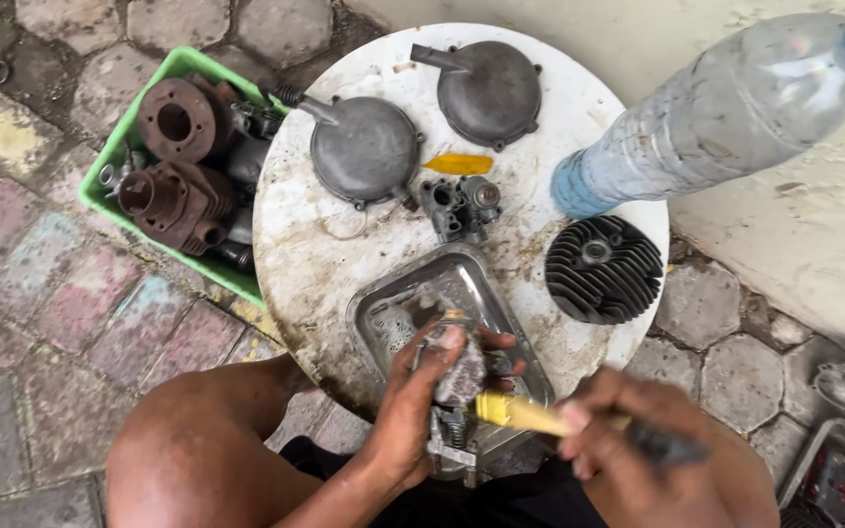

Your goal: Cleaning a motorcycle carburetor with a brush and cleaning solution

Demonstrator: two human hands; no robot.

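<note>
Cleaning step in hand. Left hand (pixel 413 411) clamped around small engine part (pixel 457 376), held over metal tray (pixel 383 313) at near edge of round tabletop (pixel 295 244). Right hand (pixel 618 440) gripping yellow-ferruled brush (pixel 525 415), bristle end against part. Next, by judgement: turning part to reach unbrushed faces, keeping it above tray.

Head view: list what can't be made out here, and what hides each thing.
- Engine part in the left hand: fingers cover most of it.
- Brush in the right hand: motion blur, bristles hidden behind the part.
- Metal tray: near end hidden by both hands.
- Plastic bottle: cap cut off by the top edge.
- Green crate: lower parts buried beneath rusty cylinders.
</note>
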